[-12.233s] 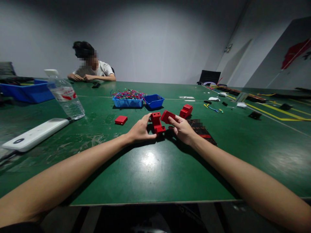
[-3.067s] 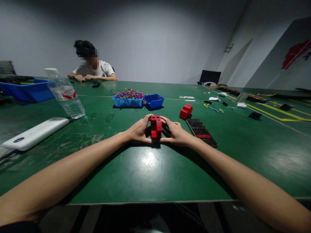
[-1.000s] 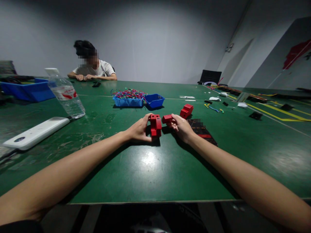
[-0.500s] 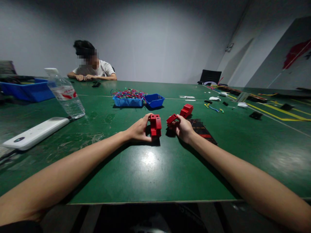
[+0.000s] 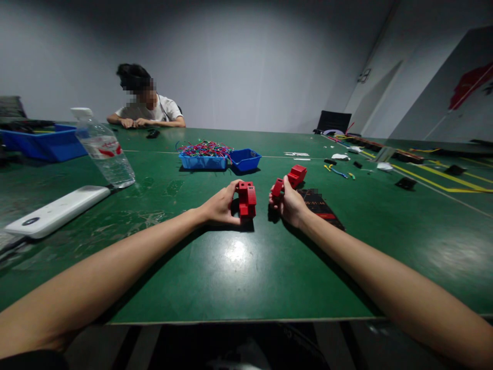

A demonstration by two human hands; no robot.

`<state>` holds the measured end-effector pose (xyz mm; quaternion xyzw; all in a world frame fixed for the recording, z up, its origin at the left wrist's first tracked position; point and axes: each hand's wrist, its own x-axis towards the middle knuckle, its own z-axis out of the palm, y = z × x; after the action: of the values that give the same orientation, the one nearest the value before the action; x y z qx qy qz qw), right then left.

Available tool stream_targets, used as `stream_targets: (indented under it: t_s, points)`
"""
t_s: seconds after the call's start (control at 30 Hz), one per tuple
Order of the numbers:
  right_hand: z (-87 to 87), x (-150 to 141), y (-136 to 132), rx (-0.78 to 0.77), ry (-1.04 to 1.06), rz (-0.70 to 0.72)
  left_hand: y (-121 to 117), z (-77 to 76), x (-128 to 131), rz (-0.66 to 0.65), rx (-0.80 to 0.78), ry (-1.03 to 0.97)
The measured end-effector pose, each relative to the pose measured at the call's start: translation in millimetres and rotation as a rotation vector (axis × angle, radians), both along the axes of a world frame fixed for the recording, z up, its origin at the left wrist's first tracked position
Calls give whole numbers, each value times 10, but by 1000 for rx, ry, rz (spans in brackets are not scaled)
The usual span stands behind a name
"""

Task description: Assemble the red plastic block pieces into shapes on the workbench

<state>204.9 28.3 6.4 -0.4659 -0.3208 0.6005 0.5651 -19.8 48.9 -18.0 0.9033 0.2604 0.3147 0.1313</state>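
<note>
My left hand [image 5: 219, 206] grips a red plastic block assembly [image 5: 246, 199] that stands upright on the green table [image 5: 231, 267]. A short gap to the right, my right hand [image 5: 289, 204] is closed on a small flat red plate [image 5: 277, 187], held on edge just above the table. Another red block [image 5: 296, 176] lies on the table just beyond my right hand. A dark phone [image 5: 321, 208] lies flat right of that hand, partly hidden by it.
Two blue trays, one full of coloured wires [image 5: 204, 155] and a smaller one [image 5: 245, 160], sit behind the blocks. A water bottle [image 5: 103, 150] and a white device [image 5: 56, 211] are at left. A person [image 5: 148, 108] sits across the table. Small parts lie at far right.
My right hand pulled the red plate off the block assembly, drew it to the right and turned it on edge. My left hand kept the assembly still.
</note>
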Motion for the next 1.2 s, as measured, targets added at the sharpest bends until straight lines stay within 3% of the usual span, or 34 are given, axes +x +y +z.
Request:
stream_targets:
  t_s: [0.57,0.77,1.2]
  points:
    - [-142,54,61,205,-45,147,6,4,8,-24,6,-15]
    - [-104,21,8,234,-203,81,18,0,1,-20,19,-7]
    - [-50,16,-26,193,-121,57,16,-6,3,-17,-2,-12]
